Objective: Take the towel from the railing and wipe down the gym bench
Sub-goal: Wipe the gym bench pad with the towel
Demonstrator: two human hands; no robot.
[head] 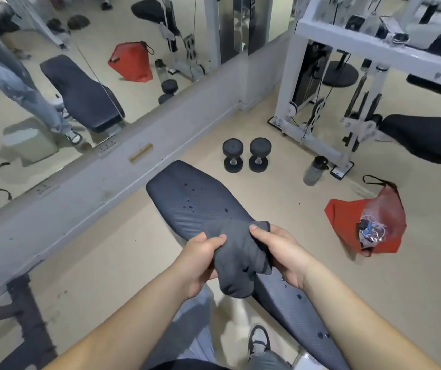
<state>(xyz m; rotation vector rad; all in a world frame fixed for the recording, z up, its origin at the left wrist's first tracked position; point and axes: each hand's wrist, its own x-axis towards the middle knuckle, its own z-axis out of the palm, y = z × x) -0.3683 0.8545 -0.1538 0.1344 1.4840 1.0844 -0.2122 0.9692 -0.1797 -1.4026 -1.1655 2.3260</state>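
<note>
Gripping the towel [236, 253], left hand [200, 260] and right hand [283, 249] hover above the bench [195, 198] — dumbbells [233, 153] beyond.

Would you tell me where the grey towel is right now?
In the head view, the grey towel is lower centre, gripped between the left hand and right hand above the gym bench.

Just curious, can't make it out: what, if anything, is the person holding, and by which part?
A dark grey towel. The left hand and right hand grip its bunched upper part from either side; the lower end hangs free over the bench.
</note>
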